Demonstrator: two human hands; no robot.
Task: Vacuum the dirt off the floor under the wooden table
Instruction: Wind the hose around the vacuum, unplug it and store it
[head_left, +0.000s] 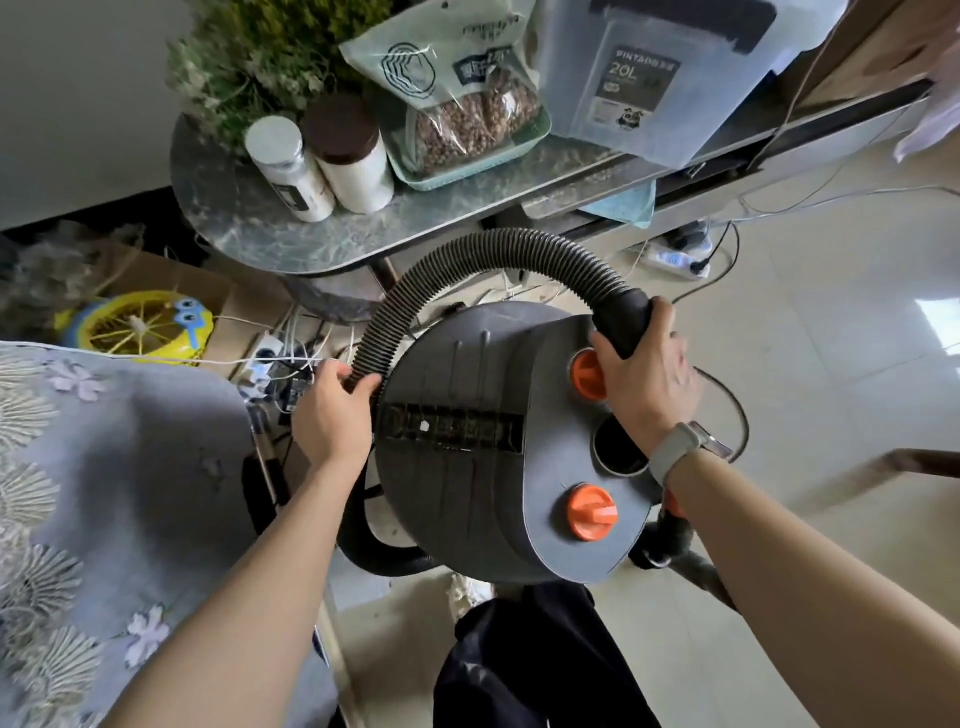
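Setup step: left hand (332, 410) and right hand (641, 379) grip the hose (498, 249) at 9 and 2 o'clock on the vacuum (467, 467); next, the hose cuff probably needs seating.

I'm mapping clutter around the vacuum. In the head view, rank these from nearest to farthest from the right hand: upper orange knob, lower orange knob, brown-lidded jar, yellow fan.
From the right hand:
1. Upper orange knob, just beside the hand.
2. Lower orange knob, below it on the vacuum top.
3. Brown-lidded jar, up on the grey table.
4. Yellow fan, far left on the floor.

Bright daylight, window glare on floor tiles (930, 317) right of right hand (647, 384). Strong wide-angle bending at edges. Slight softness overall.
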